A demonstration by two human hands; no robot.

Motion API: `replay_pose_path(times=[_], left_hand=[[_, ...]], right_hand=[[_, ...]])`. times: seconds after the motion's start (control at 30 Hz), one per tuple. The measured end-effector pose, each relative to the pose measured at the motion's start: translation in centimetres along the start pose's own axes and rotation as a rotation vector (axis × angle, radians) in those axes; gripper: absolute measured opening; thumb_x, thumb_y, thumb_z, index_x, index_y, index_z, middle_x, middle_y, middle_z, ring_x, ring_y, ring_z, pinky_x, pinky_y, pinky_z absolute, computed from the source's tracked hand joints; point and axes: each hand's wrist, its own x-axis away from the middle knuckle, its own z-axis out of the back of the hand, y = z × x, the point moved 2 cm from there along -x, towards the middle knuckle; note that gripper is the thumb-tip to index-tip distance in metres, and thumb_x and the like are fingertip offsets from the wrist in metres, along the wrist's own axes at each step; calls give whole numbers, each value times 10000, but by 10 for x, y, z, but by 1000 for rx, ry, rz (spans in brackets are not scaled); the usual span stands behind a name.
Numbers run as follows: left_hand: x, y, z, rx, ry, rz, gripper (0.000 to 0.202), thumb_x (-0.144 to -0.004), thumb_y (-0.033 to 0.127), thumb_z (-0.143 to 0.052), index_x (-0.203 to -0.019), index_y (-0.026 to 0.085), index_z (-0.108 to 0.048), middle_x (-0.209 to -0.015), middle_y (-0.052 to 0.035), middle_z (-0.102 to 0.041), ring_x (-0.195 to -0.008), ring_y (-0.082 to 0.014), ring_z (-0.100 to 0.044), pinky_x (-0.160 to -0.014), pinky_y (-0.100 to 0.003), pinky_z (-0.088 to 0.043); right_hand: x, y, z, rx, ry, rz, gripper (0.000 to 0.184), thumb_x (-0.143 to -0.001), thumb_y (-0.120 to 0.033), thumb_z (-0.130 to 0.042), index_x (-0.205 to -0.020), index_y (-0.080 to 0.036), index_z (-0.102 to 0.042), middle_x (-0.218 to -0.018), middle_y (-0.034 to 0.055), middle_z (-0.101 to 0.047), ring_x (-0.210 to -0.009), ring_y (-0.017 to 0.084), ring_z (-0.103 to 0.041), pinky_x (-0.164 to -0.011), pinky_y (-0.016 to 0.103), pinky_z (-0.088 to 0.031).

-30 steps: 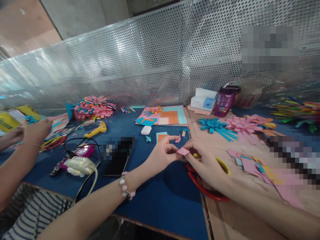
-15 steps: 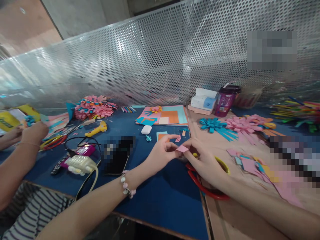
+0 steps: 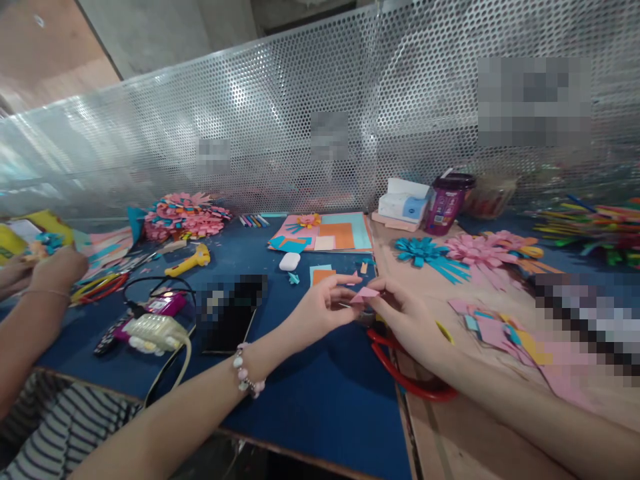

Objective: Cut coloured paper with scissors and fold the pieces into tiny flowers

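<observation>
Small pink paper piece [image 3: 367, 294] held above the blue surface [image 3: 305, 400], pinched by the left hand [image 3: 320, 305] and right hand [image 3: 407, 317], both grips closed on it. Folding judged in hand; edges seemingly to be aligned before a crease is pressed.

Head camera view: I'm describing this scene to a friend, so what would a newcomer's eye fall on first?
Probably the left hand and right hand at the centre, holding a small pink paper above the blue table. Next, perhaps, the heap of pink and blue paper strips at the back left, in front of the perforated metal screen. The blue paper flower right of centre also stands out.
</observation>
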Motion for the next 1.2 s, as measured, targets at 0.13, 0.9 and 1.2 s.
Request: replay_pose_path(times=[0.13, 0.9, 1.2], left_hand=[[0, 2, 2, -5, -5, -4, 293, -821, 279, -564, -1084, 154, -601, -964, -82, -653, -866, -162, -610, -752, -276, -481], [-7, -5, 13, -70, 170, -47, 270, -808, 342, -575, -993, 157, -643, -972, -72, -675, -845, -178, -630, -754, -298, -489], [-11, -9, 19, -44, 205, -52, 310, -797, 361, -586, -1017, 149, -640, -928, -80, -679, -834, -184, -638, -748, -301, -486]], right_hand=[[0, -2, 3, 45, 11, 5, 178, -870, -349, -486, -798, -206, -564, -789, 4, -596, -748, 150, -570, -686, 276, -456], [42, -24, 126, 809, 110, 205, 272, -874, -361, -448, -943, -233, -677, -1052, 74, -667, -996, 223, -599, -896, 383, -455], [129, 52, 291, 1058, 522, -202, 316, -886, -288, -431, -1032, -191, -694, -1245, 94, -569, -1126, 206, -545, -1000, 285, -348]])
